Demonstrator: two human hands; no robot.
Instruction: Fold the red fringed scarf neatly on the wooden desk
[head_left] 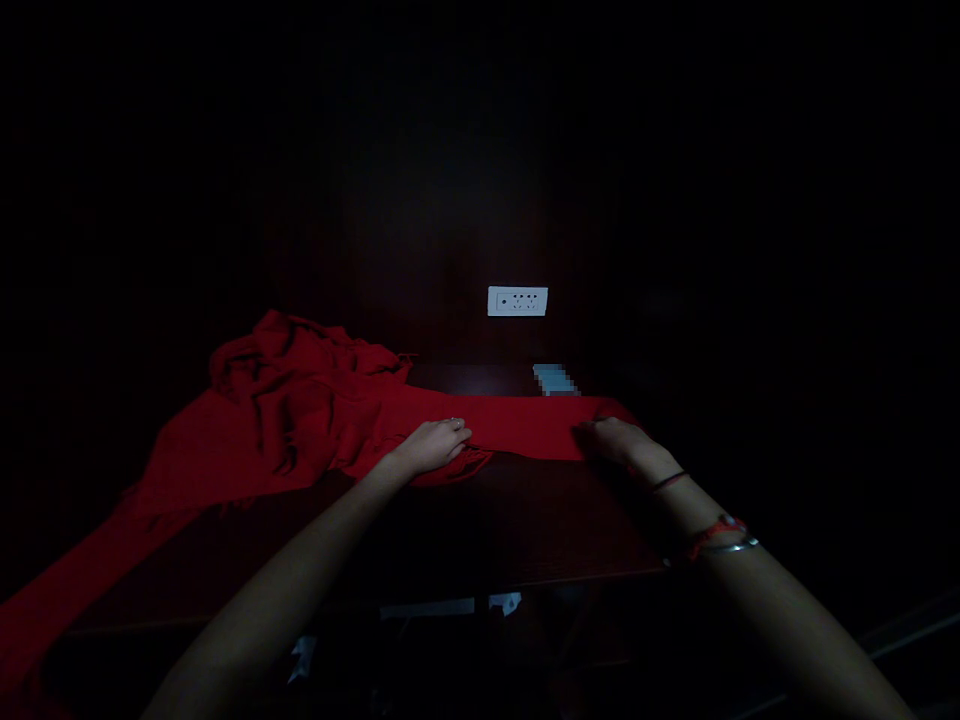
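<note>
A long red scarf (517, 425) with fringed edges lies across a dark table. Its right part forms a flat strip, while the left part is bunched into a loose heap (300, 380). My left hand (435, 446), a ring on one finger, has its fingers curled on the scarf near the strip's lower edge. Toward the strip's right end, my right hand (619, 440) grips the cloth with closed fingers; its fingertips are partly lost in shadow. Bracelets circle my right wrist.
The room is very dark. A white power socket (517, 301) is on the wall behind the table. Beyond the strip lies a blurred pale-blue item (555, 379). The table's front edge (525, 582) runs below my hands; the scarf's left end hangs over it.
</note>
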